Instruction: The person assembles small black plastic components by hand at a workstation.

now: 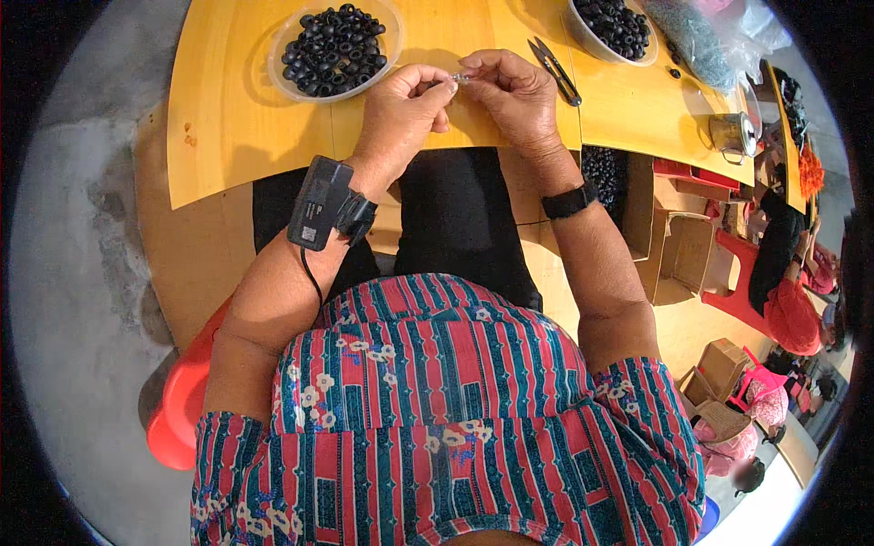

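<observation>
My left hand [405, 109] and my right hand [510, 91] meet over the near edge of the yellow table [228, 118]. Both pinch a small pale piece [462, 78] between thumb and fingertips; it is too small to identify. A clear bowl of black ring-shaped beads [335, 47] sits just beyond my left hand. A second bowl of the same black beads [615, 27] stands beyond my right hand. Black thread snips [556, 71] lie on the table right of my right hand.
A black device is strapped to my left wrist [323, 205] and a black band to my right wrist [568, 200]. A small metal pot [734, 135] stands at the table's right. Cardboard boxes [683, 255] and seated people [787, 291] are at the right. I sit on a red stool [177, 409].
</observation>
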Motion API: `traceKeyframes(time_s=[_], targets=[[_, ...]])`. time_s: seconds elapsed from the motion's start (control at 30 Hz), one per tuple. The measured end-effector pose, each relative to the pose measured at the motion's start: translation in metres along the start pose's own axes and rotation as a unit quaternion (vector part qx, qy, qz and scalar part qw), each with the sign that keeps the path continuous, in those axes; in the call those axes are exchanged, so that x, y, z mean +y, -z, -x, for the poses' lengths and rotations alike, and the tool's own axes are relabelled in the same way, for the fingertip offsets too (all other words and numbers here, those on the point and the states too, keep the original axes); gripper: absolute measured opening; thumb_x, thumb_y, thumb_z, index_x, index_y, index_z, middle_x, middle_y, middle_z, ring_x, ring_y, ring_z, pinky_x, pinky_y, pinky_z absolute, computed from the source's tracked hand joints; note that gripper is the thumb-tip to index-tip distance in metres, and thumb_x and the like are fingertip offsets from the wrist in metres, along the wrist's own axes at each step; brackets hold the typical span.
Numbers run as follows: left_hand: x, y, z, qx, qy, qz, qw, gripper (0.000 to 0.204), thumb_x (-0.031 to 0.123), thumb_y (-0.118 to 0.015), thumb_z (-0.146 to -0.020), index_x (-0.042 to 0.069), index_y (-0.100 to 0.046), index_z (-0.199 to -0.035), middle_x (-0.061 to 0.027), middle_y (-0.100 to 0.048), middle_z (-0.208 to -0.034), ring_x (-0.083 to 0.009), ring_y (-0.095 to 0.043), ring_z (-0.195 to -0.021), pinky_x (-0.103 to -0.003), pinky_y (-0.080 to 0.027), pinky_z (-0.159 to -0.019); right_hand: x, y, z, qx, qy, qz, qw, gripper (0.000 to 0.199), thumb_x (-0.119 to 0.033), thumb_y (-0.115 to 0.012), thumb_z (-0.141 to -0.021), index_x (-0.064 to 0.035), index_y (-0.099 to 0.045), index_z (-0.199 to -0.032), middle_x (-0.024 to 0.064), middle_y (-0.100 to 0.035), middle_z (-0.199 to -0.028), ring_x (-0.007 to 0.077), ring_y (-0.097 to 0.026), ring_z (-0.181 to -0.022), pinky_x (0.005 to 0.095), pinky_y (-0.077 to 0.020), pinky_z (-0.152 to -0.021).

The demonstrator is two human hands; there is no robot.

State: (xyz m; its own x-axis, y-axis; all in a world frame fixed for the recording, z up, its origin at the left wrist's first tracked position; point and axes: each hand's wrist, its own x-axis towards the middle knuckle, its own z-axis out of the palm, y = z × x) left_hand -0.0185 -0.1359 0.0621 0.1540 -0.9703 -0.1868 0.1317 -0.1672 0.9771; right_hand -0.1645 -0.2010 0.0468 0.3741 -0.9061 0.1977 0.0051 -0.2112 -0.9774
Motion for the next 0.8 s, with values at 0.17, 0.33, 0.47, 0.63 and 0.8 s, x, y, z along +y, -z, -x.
traceKeyframes(time_s=[0.17, 0.33, 0.47, 0.63, 0.8], targets=[[0.0015, -0.0015, 0.0, 0.007, 0.003, 0.0, 1.0, 0.012, 0.011, -0.06, -0.086, 0.0, -0.061, -0.09, 0.001, -0.055, -0.066, -0.0053, -0.052, -0.054, -0.019, -0.045, -0.051, 0.0008, -0.0003, 0.0005, 0.005, 0.011, 0.017, 1.0, 0.019, 0.003, -0.069, -0.074, -0.0014, -0.065, -0.092, -0.0001, -0.064, -0.081, 0.0046, -0.058, -0.074, 0.0185, -0.0489, -0.069], [0.0012, -0.0006, -0.0008, 0.002, 0.004, -0.011, 1.0, 0.013, 0.011, -0.06, -0.086, -0.002, -0.061, -0.091, 0.0, -0.056, -0.067, -0.0055, -0.052, -0.054, -0.019, -0.045, -0.051, 0.0011, -0.0001, 0.001, 0.023, -0.006, -0.048, 0.999, 0.019, 0.005, -0.068, -0.074, -0.0006, -0.064, -0.092, 0.0008, -0.063, -0.081, 0.0059, -0.059, -0.075, 0.0195, -0.0497, -0.071], [0.0022, -0.0018, -0.0002, 0.008, 0.0, -0.007, 1.0, 0.014, 0.011, -0.06, -0.085, -0.002, -0.061, -0.091, -0.0002, -0.056, -0.065, -0.0057, -0.052, -0.054, -0.019, -0.044, -0.05, -0.0001, 0.0003, 0.0003, 0.011, -0.001, -0.055, 0.998, 0.019, 0.006, -0.067, -0.075, -0.0002, -0.064, -0.093, 0.0018, -0.064, -0.082, 0.007, -0.06, -0.076, 0.0204, -0.0505, -0.071], [0.0012, -0.0021, -0.0006, 0.004, 0.006, -0.013, 1.0, 0.013, 0.011, -0.061, -0.085, -0.002, -0.062, -0.089, 0.0002, -0.056, -0.064, -0.0056, -0.052, -0.053, -0.019, -0.043, -0.049, -0.004, 0.0006, 0.0003, -0.008, -0.008, -0.037, 0.999, 0.019, 0.005, -0.067, -0.075, -0.0005, -0.064, -0.092, 0.0023, -0.064, -0.081, 0.0072, -0.061, -0.076, 0.0208, -0.051, -0.071], [0.0001, -0.0019, -0.0016, 0.006, 0.005, -0.015, 1.0, 0.013, 0.012, -0.061, -0.085, -0.001, -0.061, -0.087, 0.0002, -0.055, -0.061, -0.0058, -0.051, -0.051, -0.019, -0.042, -0.049, -0.0017, 0.0011, -0.0008, -0.014, -0.012, -0.022, 1.0, 0.02, 0.004, -0.069, -0.074, -0.001, -0.064, -0.092, 0.0023, -0.065, -0.081, 0.007, -0.061, -0.076, 0.0206, -0.051, -0.071]])
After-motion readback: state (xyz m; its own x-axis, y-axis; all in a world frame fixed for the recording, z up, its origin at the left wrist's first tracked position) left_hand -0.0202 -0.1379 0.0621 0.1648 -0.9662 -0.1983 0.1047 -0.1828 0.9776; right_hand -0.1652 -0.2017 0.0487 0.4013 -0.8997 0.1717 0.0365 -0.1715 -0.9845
